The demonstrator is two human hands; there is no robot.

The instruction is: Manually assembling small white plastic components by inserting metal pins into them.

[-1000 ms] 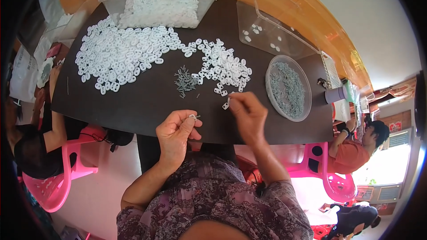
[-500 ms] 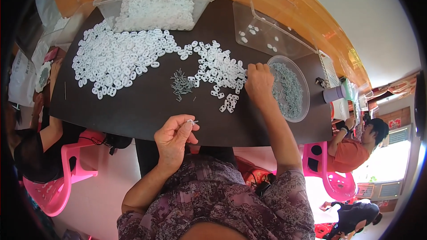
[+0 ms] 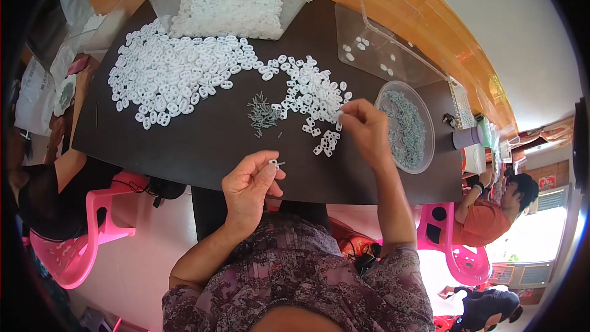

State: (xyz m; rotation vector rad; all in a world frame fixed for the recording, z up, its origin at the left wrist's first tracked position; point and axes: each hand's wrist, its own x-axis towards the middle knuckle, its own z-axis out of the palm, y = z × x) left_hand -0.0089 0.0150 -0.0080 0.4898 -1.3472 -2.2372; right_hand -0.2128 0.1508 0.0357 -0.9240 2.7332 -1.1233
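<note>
Above the table's near edge, my left hand [image 3: 247, 189] is closed, pinching a small white plastic piece [image 3: 273, 162] between thumb and forefinger, with a grey screw [image 3: 281, 163] sticking out of it. Over the right side of the small pile of two-holed white pieces [image 3: 313, 92], my right hand [image 3: 370, 132] has thumb and fingertips together on a white plastic piece [image 3: 340, 114], mostly hidden by the fingers. Between the hands lie a heap of grey screws [image 3: 262, 115] and a few white pieces [image 3: 327, 143].
A large heap of white oval pieces [image 3: 172, 77] covers the left of the dark table [image 3: 184, 154]. Behind it stands a clear bin [image 3: 298, 6] full of them. At right are a round tub [image 3: 424, 158] of screws and a clear box [image 3: 356, 15]. People sit at both sides.
My right hand has drawn slightly toward me, off the small pile, with a white piece at its fingertips. My left hand keeps its pinch. The whole view has shifted a little.
</note>
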